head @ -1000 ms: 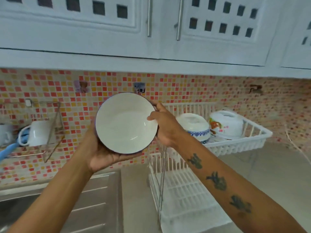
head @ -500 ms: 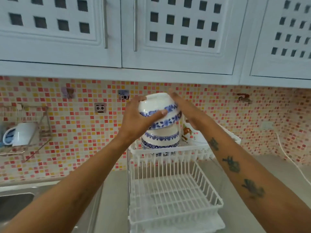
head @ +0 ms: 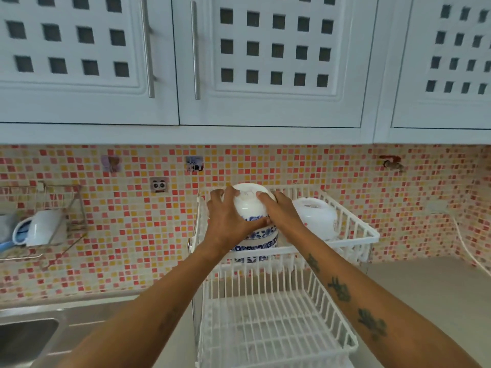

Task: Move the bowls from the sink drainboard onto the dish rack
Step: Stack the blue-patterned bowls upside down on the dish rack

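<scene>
While my left hand and right hand clasped an upturned white-and-blue porcelain bowl, it capped the blue-patterned bowl stack. That stack sat in the white wire dish rack's upper basket beside a white domed bowl.

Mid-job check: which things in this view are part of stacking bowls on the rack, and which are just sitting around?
In the job:
- upturned bowl held by left hand and right hand
- stacked blue-patterned bowls beneath it
- white dish rack

Just lying about:
- white lidded pot in the rack
- mug in the wall wire shelf
- sink
</scene>
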`<control>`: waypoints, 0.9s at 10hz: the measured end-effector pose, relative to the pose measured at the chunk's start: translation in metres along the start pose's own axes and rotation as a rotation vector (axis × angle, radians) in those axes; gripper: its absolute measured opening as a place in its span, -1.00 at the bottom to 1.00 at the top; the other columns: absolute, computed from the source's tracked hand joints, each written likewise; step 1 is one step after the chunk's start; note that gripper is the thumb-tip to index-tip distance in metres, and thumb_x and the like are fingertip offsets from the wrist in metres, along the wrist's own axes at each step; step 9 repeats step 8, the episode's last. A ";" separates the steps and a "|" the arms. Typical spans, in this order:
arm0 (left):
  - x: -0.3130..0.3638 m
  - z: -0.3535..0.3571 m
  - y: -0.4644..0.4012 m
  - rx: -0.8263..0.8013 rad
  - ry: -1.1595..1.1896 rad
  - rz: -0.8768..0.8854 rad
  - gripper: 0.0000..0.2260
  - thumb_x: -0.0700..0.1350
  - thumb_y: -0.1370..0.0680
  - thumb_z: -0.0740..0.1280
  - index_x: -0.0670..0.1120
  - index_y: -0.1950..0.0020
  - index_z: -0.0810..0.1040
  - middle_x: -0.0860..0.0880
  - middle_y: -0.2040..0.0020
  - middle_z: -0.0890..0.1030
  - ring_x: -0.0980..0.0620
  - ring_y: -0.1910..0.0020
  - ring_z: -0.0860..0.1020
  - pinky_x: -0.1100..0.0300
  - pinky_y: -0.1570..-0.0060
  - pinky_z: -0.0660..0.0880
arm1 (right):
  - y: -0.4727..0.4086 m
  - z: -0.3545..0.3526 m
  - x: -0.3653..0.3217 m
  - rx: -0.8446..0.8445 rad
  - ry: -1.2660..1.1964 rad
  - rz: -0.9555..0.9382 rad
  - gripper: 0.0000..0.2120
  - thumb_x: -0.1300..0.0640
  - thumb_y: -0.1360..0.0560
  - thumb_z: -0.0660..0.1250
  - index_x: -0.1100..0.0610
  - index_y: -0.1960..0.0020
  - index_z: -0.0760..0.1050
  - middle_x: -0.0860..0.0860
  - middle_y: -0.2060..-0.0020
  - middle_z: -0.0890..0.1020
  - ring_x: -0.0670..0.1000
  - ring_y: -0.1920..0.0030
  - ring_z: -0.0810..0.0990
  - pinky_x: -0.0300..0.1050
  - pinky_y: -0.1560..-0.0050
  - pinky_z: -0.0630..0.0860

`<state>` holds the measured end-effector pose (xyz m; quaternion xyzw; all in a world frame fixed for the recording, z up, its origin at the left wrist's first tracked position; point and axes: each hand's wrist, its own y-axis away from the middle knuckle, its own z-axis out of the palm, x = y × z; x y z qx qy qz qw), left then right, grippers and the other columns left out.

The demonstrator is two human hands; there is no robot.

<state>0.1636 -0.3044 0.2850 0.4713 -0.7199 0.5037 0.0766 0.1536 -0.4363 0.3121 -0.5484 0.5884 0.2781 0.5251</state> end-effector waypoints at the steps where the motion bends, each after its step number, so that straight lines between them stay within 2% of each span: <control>1: -0.004 0.006 -0.002 -0.025 -0.027 -0.025 -0.14 0.27 -0.15 0.57 -0.06 -0.29 0.32 -0.12 -0.32 0.29 -0.12 -0.30 0.32 -0.10 -0.23 0.48 | -0.001 0.001 0.006 -0.015 0.020 0.021 -0.44 -0.25 -0.40 0.20 0.04 -0.27 0.45 0.02 -0.12 0.60 0.07 -0.05 0.61 0.12 -0.12 0.57; 2: -0.005 0.007 -0.003 -0.065 -0.062 -0.044 -0.12 0.27 -0.15 0.57 -0.08 -0.31 0.32 -0.12 -0.31 0.28 -0.13 -0.30 0.32 -0.13 -0.24 0.46 | -0.006 0.003 0.013 -0.032 0.005 0.040 -0.50 -0.18 -0.48 0.20 0.08 -0.30 0.43 0.04 -0.12 0.60 0.05 0.00 0.62 -0.03 -0.01 0.56; 3: -0.009 0.010 -0.004 -0.107 -0.066 -0.066 -0.09 0.25 -0.14 0.58 -0.10 -0.32 0.28 -0.16 -0.30 0.28 -0.15 -0.29 0.34 -0.15 -0.24 0.45 | -0.010 0.005 0.019 -0.046 0.015 0.053 -0.50 -0.17 -0.51 0.18 0.09 -0.33 0.41 0.04 -0.13 0.59 0.00 0.13 0.63 -0.10 0.10 0.55; 4: -0.014 0.015 -0.006 -0.135 -0.045 -0.104 -0.03 0.29 -0.12 0.56 -0.10 -0.35 0.25 -0.16 -0.30 0.28 -0.18 -0.28 0.37 -0.16 -0.23 0.46 | -0.015 0.007 0.026 -0.064 0.004 0.066 -0.45 -0.19 -0.54 0.15 0.08 -0.42 0.32 0.04 -0.23 0.56 -0.08 0.25 0.59 -0.20 0.27 0.45; 5: -0.016 0.017 -0.006 -0.143 -0.053 -0.102 -0.04 0.29 -0.13 0.55 -0.10 -0.36 0.24 -0.15 -0.31 0.28 -0.19 -0.28 0.37 -0.17 -0.24 0.45 | -0.020 0.007 0.030 -0.066 0.025 0.070 -0.43 -0.19 -0.56 0.12 0.07 -0.47 0.26 0.04 -0.30 0.51 -0.08 0.17 0.56 -0.27 0.30 0.41; 6: -0.015 0.015 -0.006 -0.167 -0.079 -0.106 -0.04 0.29 -0.15 0.54 -0.10 -0.37 0.21 -0.16 -0.33 0.25 -0.20 -0.31 0.34 -0.18 -0.26 0.43 | -0.022 0.009 0.030 -0.061 0.069 0.057 -0.42 -0.23 -0.55 0.09 0.05 -0.47 0.25 0.06 -0.30 0.51 0.00 0.06 0.58 -0.21 0.18 0.51; 7: -0.014 0.010 -0.005 -0.197 -0.121 -0.105 0.00 0.32 -0.17 0.52 -0.11 -0.42 0.17 -0.19 -0.36 0.24 -0.22 -0.35 0.30 -0.18 -0.31 0.39 | -0.015 0.010 0.026 0.003 0.178 0.010 -0.38 -0.23 -0.55 0.08 0.09 -0.49 0.22 0.09 -0.37 0.42 0.06 -0.02 0.59 -0.20 0.08 0.53; 8: -0.012 -0.006 -0.002 -0.197 -0.156 -0.067 0.03 0.33 -0.22 0.50 -0.15 -0.48 0.15 -0.21 -0.40 0.25 -0.22 -0.40 0.28 -0.17 -0.35 0.34 | -0.003 0.009 0.023 0.154 0.333 -0.134 -0.40 -0.15 -0.59 0.08 0.16 -0.51 0.18 0.13 -0.46 0.26 0.16 -0.37 0.41 0.01 -0.33 0.38; 9: -0.012 -0.006 -0.002 -0.197 -0.156 -0.067 0.03 0.33 -0.22 0.50 -0.15 -0.48 0.15 -0.21 -0.40 0.25 -0.22 -0.40 0.28 -0.17 -0.35 0.34 | -0.003 0.009 0.023 0.154 0.333 -0.134 -0.40 -0.15 -0.59 0.08 0.16 -0.51 0.18 0.13 -0.46 0.26 0.16 -0.37 0.41 0.01 -0.33 0.38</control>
